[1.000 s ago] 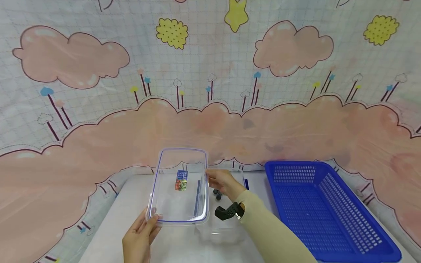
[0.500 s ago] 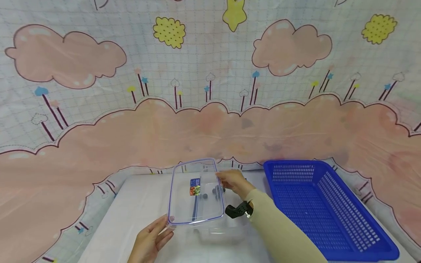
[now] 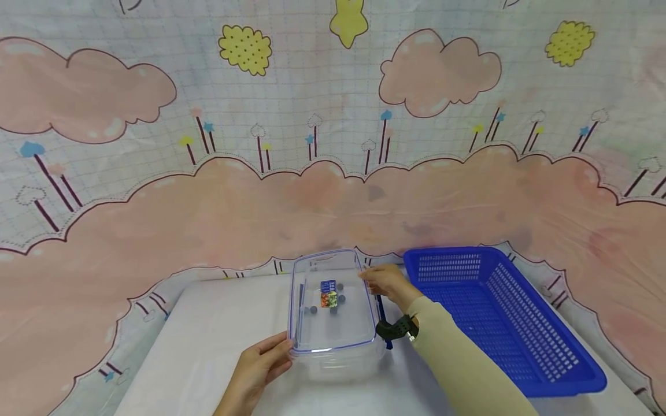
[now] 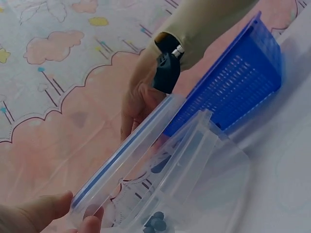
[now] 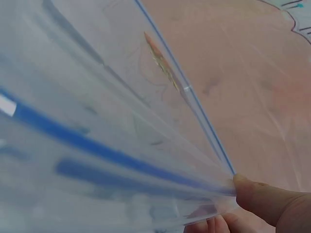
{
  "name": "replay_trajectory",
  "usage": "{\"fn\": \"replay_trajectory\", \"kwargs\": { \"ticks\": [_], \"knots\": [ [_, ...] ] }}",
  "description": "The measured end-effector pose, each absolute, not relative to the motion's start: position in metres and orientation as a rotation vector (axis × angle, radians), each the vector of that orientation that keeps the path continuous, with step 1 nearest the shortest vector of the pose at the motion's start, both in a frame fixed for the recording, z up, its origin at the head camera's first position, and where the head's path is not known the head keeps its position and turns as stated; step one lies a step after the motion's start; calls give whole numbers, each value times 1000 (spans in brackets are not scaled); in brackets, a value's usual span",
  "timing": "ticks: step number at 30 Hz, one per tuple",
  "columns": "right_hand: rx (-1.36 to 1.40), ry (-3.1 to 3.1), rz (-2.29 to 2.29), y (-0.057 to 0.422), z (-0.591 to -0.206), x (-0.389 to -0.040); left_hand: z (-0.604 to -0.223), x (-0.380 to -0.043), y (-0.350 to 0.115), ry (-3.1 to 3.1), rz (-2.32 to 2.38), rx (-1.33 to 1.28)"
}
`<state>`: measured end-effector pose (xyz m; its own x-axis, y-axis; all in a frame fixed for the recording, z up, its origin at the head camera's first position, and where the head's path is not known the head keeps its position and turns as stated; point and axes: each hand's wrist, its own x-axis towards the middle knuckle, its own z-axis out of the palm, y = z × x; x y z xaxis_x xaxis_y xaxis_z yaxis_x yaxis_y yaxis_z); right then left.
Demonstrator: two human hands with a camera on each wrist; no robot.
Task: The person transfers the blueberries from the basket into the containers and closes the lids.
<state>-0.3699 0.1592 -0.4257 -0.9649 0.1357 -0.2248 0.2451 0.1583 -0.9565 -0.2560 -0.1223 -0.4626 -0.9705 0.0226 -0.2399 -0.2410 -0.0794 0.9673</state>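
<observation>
A clear plastic lid (image 3: 338, 338) with a blue seal line and a small printed label (image 3: 329, 293) is held by both hands above a clear plastic box (image 3: 338, 368). My left hand (image 3: 262, 367) pinches its near left corner between thumb and fingers. At the right edge, my right hand (image 3: 390, 284) grips it, thumb on top and fingers beneath in the right wrist view. Several small dark balls (image 4: 156, 222), kind unclear, lie inside the box. The left wrist view shows the lid tilted, with a gap between it and the box rim (image 4: 206, 116). Blue clips (image 3: 383, 320) hang at the box's side.
A large blue perforated plastic basket (image 3: 520, 370) stands on the white table (image 3: 218, 312) to the right of the box, close to my right forearm. A patterned cloth (image 3: 322, 208) hangs behind the table.
Both hands have carried the lid rightward, from the left of the box to over it. The lid has also tipped flatter. In the head view, the basket shifts slightly left as the camera turns.
</observation>
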Motion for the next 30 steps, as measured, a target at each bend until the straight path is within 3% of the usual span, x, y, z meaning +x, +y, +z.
{"fn": "replay_trajectory", "kwargs": {
  "ticks": [30],
  "knots": [
    [308, 2557, -1696, 175, -439, -360, -484, -266, -114, 2115, 2057, -111]
  ]
}}
